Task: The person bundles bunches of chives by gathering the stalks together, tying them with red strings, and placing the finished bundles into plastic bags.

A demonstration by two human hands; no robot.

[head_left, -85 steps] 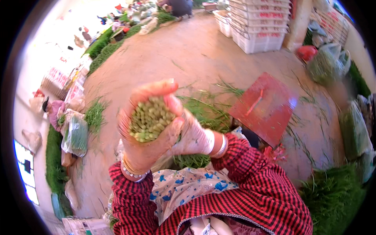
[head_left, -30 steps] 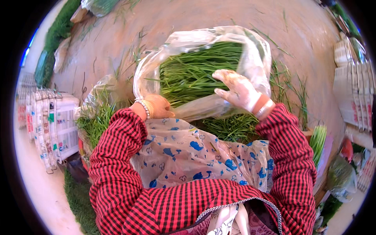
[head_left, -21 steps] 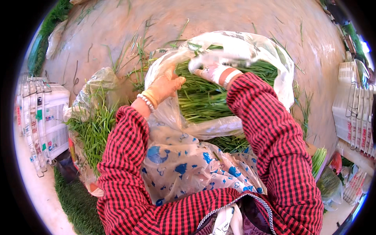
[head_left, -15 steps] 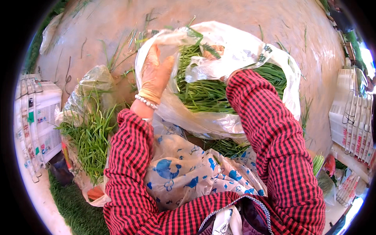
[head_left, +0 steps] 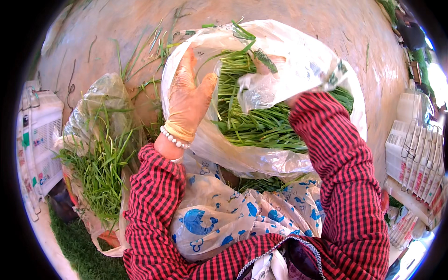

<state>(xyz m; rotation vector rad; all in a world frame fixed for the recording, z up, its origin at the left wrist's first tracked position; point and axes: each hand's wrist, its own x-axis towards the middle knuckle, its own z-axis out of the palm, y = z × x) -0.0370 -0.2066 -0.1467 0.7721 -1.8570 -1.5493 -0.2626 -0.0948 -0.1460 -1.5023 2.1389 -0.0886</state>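
A large translucent white plastic bag [head_left: 284, 37] stands in front of me with its mouth wide. Long green leafy stalks [head_left: 256, 119], resembling garlic chives, fill it. My left hand [head_left: 189, 95], in a thin orange-tan glove with a white bead bracelet at the wrist, lies along the bag's left inner wall, thumb apart from the fingers and nothing in it. My right hand [head_left: 276, 64] reaches in at the far right part of the mouth. A fold of the bag's plastic covers most of it, so its fingers are hidden. Both sleeves are red and black checked.
A clear bag of loose green stalks [head_left: 100, 182] sits at my left. White plastic crates [head_left: 44, 135] stand at the far left, and more crates [head_left: 413, 154] at the right. My apron [head_left: 238, 214] is clear plastic with blue prints. Loose stalks litter the floor [head_left: 116, 28].
The right hand and forearm have shifted right, and the bag's rim has moved outward with them. The left hand stays at the left wall, its thumb slightly farther right.
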